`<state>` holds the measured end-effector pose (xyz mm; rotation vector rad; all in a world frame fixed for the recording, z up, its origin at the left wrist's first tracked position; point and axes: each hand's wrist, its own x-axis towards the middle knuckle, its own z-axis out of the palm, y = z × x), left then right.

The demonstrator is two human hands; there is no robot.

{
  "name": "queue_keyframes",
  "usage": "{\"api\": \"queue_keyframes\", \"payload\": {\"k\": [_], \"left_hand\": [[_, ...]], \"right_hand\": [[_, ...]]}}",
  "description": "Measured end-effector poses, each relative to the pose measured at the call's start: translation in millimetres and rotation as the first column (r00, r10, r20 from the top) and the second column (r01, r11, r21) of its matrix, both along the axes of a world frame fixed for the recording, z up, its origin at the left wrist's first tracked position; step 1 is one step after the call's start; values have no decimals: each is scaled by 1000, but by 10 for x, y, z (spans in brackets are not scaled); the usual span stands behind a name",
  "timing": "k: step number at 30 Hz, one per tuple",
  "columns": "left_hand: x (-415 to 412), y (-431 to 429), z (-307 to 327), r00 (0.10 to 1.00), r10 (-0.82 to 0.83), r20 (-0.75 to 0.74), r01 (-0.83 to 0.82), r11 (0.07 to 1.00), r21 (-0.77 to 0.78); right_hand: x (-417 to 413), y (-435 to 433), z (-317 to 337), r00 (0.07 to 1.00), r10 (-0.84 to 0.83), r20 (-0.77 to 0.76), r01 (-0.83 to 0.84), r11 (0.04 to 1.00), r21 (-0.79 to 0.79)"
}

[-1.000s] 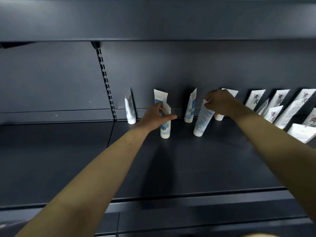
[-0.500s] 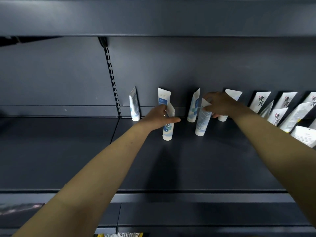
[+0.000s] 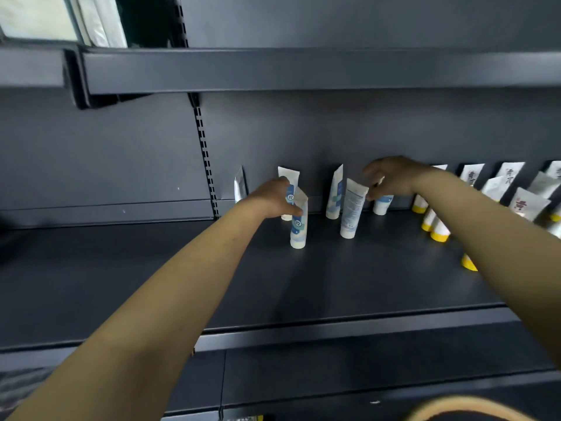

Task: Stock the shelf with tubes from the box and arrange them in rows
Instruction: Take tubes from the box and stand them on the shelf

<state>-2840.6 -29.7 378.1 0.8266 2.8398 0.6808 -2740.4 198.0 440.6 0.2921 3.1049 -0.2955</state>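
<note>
Your left hand (image 3: 273, 199) is wrapped round the upper half of a white plastic tube with blue print and a white cap (image 3: 299, 224); your thumb lies across its front. The tube stands cap-down and upright on the dark grey metal shelf (image 3: 334, 284), in front of the back row. Just to its right a second white tube, its small-print side facing you (image 3: 352, 208), stands cap-down with a slight lean. Your right hand (image 3: 391, 180) hovers at its crimped top with fingers curved. I cannot tell whether the fingertips pinch the crimp or merely sit beside it.

Behind these two, four more white-and-blue tubes (image 3: 335, 192) stand along the back panel, one partly hidden by each hand. To the right, under your right forearm, white tubes with yellow caps (image 3: 437, 230) crowd close, some leaning on one another, and one yellow cap sits farther forward. A slotted upright (image 3: 204, 153) divides the back panel left of the tubes. An upper shelf (image 3: 303, 68) overhangs the area, and pale packets (image 3: 60, 16) stand on the shelf at top left.
</note>
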Motion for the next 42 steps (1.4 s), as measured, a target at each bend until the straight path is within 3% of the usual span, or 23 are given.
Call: {"api": "queue_keyframes", "payload": {"k": [5,15,24,30,36,40,42], "left_hand": [[235,-146,370,968,-130,-214,79,970,-232],[1208,102,497,856,-429,-288,356,894,-272],[2460,890,302,641,-748,-175,680,658,-323],[3242,1489,-121,531,-843,-88,762,521,-384],[3816,1987,-908,516,-856,42,777,447,-443],[4076,2121,-1632,552,-817,167,792,451,-411],[4150,2134,-2056,542,-797,269,807,404,-431]], "right_hand": [[501,-293,275,978,-125,166,109,989,105],[1952,-658,207,916,-332,227,300,940,165],[3382,-433,-4,794,-514,324,488,857,165],[4125,12,-422,750,-570,335,554,819,152],[4678,578,-1175,722,-551,419,551,824,135],[4879,840,-1887,756,-494,429,534,845,32],[4933,936,-2306,747,-468,472,535,844,-11]]}}
